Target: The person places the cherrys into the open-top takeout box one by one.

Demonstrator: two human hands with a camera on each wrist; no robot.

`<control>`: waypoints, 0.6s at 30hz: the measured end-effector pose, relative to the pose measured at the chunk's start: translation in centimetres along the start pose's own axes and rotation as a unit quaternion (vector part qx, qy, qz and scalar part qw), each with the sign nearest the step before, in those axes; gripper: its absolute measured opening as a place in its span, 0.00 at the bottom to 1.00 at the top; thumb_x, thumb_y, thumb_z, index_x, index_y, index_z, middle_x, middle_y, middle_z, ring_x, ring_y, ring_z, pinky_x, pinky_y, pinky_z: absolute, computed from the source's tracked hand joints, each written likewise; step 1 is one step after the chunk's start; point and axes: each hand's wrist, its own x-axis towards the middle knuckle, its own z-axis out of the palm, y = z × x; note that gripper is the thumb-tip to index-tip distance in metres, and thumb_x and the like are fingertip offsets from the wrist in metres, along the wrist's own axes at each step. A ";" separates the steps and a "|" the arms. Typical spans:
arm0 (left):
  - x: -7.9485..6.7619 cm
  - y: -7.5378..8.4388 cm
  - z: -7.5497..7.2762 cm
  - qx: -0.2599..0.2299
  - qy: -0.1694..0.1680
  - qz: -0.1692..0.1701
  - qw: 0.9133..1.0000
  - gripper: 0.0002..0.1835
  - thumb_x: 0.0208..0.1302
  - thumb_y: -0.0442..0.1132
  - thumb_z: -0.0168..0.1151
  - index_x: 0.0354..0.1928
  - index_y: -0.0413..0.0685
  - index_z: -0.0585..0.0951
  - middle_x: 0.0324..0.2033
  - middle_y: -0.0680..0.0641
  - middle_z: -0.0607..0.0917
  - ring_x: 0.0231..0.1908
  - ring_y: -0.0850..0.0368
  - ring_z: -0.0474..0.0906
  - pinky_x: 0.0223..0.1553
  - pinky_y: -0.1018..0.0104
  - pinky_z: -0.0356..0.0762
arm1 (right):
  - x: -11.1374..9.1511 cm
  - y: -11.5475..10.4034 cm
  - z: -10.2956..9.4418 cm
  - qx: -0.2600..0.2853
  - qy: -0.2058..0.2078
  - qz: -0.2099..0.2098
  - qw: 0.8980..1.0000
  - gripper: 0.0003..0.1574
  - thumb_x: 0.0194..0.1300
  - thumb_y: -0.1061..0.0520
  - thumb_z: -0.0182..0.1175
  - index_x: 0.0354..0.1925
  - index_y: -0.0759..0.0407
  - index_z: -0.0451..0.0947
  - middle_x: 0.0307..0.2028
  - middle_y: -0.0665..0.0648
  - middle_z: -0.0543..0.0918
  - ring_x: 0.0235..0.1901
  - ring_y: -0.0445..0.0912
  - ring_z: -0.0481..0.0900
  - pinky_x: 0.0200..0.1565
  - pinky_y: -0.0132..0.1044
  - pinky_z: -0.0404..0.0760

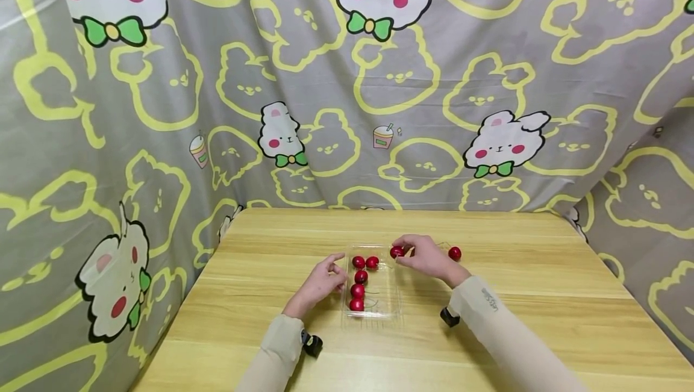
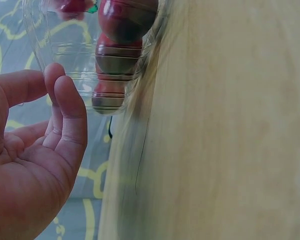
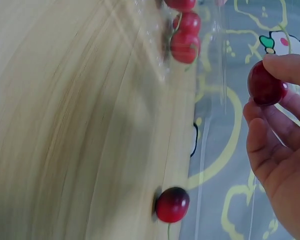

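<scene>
A clear plastic box [image 1: 386, 301] stands on the table, with several red cherries [image 1: 357, 291] mostly along its left side. Beside its left wall is my left hand [image 1: 323, 280]; in the left wrist view the thumb and a fingertip [image 2: 54, 72] come together at the box's edge. My right hand [image 1: 428, 258] pinches one dark red cherry [image 3: 266, 84] between thumb and fingers, at the box's upper right corner. A stem shows above that cherry in the right wrist view. Another cherry [image 1: 454, 253] with a stem lies on the table, right of my right hand.
The wooden table [image 1: 271, 241] reaches back to a grey curtain [image 1: 325, 91] with yellow outlines and white cartoon animals. The curtain also stands along the left and right sides. A dark wrist camera [image 1: 311, 344] is strapped to my left wrist.
</scene>
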 end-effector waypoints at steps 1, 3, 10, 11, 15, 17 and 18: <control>0.0 0.0 0.0 0.000 0.000 0.000 1.000 0.31 0.63 0.25 0.54 0.67 0.28 0.58 0.31 0.41 0.76 0.28 0.51 0.78 0.33 0.62 0.81 | 0.1 -0.2 0.1 0.002 -0.003 -0.002 1.000 0.18 0.55 0.60 0.67 0.46 0.60 0.80 0.34 0.48 0.82 0.34 0.42 0.77 0.35 0.34 0.78; -0.1 0.1 0.0 -0.001 -0.001 0.001 1.000 0.31 0.63 0.25 0.54 0.67 0.28 0.58 0.31 0.41 0.76 0.28 0.51 0.78 0.33 0.62 0.81 | 0.3 -0.6 0.4 0.007 -0.011 -0.001 1.000 0.17 0.55 0.60 0.67 0.45 0.59 0.80 0.34 0.47 0.81 0.34 0.42 0.77 0.36 0.34 0.78; 0.0 -0.1 0.0 -0.001 -0.004 0.005 1.000 0.31 0.63 0.25 0.53 0.67 0.28 0.58 0.30 0.42 0.76 0.27 0.53 0.78 0.33 0.62 0.81 | 0.8 -1.5 1.1 0.014 -0.040 -0.006 0.999 0.19 0.55 0.60 0.67 0.47 0.61 0.79 0.38 0.48 0.81 0.36 0.43 0.77 0.38 0.35 0.79; 0.1 -0.3 -0.1 -0.001 -0.004 0.005 1.000 0.31 0.63 0.25 0.54 0.67 0.28 0.58 0.30 0.43 0.76 0.27 0.53 0.78 0.33 0.62 0.81 | 0.9 -1.6 1.3 0.010 -0.042 -0.011 0.999 0.20 0.55 0.60 0.67 0.47 0.62 0.79 0.38 0.48 0.81 0.36 0.43 0.77 0.37 0.35 0.79; 1.0 -1.8 -0.3 -0.003 -0.002 0.006 1.000 0.31 0.62 0.25 0.54 0.67 0.28 0.58 0.30 0.43 0.76 0.27 0.53 0.78 0.32 0.62 0.81 | 1.2 -1.8 2.0 -0.015 -0.049 -0.034 0.998 0.18 0.54 0.60 0.69 0.45 0.61 0.80 0.37 0.49 0.81 0.36 0.44 0.77 0.35 0.34 0.79; 1.4 -2.6 -0.3 -0.003 0.002 0.008 1.000 0.32 0.62 0.25 0.55 0.67 0.29 0.58 0.30 0.44 0.76 0.26 0.54 0.78 0.30 0.63 0.81 | 1.3 -1.8 2.5 -0.028 -0.052 -0.049 0.997 0.18 0.54 0.61 0.69 0.44 0.61 0.80 0.37 0.50 0.82 0.36 0.44 0.78 0.36 0.35 0.79; 1.5 -3.0 -0.3 -0.002 0.004 0.008 1.000 0.32 0.61 0.25 0.55 0.67 0.29 0.58 0.30 0.44 0.76 0.26 0.55 0.77 0.30 0.64 0.81 | 1.3 -1.8 2.7 -0.033 -0.054 -0.056 0.996 0.17 0.54 0.61 0.69 0.44 0.61 0.80 0.37 0.51 0.82 0.36 0.44 0.78 0.36 0.36 0.79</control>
